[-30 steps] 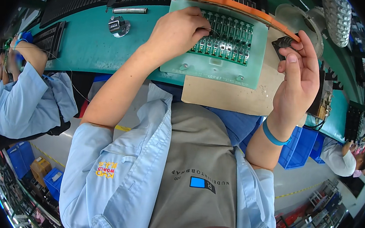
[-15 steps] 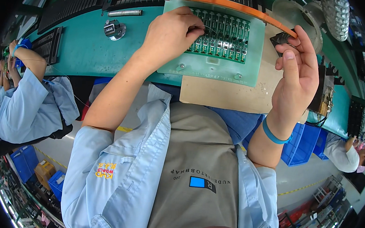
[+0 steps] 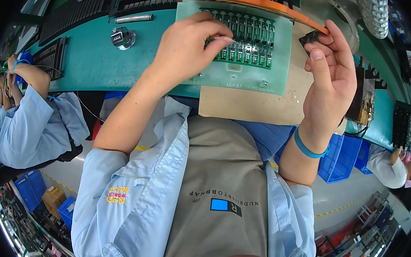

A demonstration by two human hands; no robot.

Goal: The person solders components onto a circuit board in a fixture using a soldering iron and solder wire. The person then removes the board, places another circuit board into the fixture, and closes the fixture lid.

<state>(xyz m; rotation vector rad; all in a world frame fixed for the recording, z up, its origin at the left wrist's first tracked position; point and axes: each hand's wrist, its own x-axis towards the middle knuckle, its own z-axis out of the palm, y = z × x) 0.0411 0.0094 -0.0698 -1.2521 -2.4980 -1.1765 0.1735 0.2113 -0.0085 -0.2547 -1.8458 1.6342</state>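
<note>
My left hand (image 3: 188, 45) is over the left part of a panel of narrow green circuit boards (image 3: 251, 40). Its thumb and forefinger are pinched together on a thin pale wire (image 3: 230, 40), only a short bit of which shows. The panel lies on a pale green plate (image 3: 228, 79). Along the plate's far edge runs a long orange strip (image 3: 254, 1). At the strip's right end, my right hand (image 3: 333, 71) has its forefinger and middle finger against it, the other fingers curled and the thumb apart. A small black piece (image 3: 310, 37) sits beside these fingertips, partly covered.
Brown cardboard (image 3: 246, 105) lies under the plate on the green table mat (image 3: 85, 66). To the left are a metal tally counter (image 3: 122, 37) and a metal rod (image 3: 134, 18). Black slotted racks (image 3: 79, 17) line the back. Another person (image 3: 33, 110) works at far left.
The whole view has shifted slightly. My left fingertips have moved a little lower over the panel, and less of the wire shows. My right hand keeps its place at the strip's end.
</note>
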